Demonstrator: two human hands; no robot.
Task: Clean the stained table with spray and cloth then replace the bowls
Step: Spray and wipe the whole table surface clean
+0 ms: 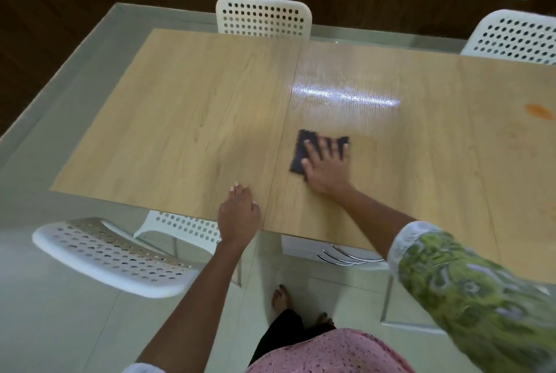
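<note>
A light wooden table (pixel 180 107) fills the middle of the head view. My right hand (pixel 326 165) lies flat with fingers spread on a dark folded cloth (pixel 301 149), pressing it onto the table near the centre seam. A wet shiny streak (pixel 346 95) shows beyond the cloth. An orange stain (pixel 538 110) marks the table at the far right. My left hand (pixel 239 213) rests palm down on the table's near edge, holding nothing. No spray bottle or bowls are in view.
White perforated chairs stand at the far side (pixel 263 15), the far right (pixel 514 37) and the near left (pixel 111 255). Another chair (pixel 183 226) is tucked under the near edge. My bare feet (pixel 281 297) stand on the pale tiled floor.
</note>
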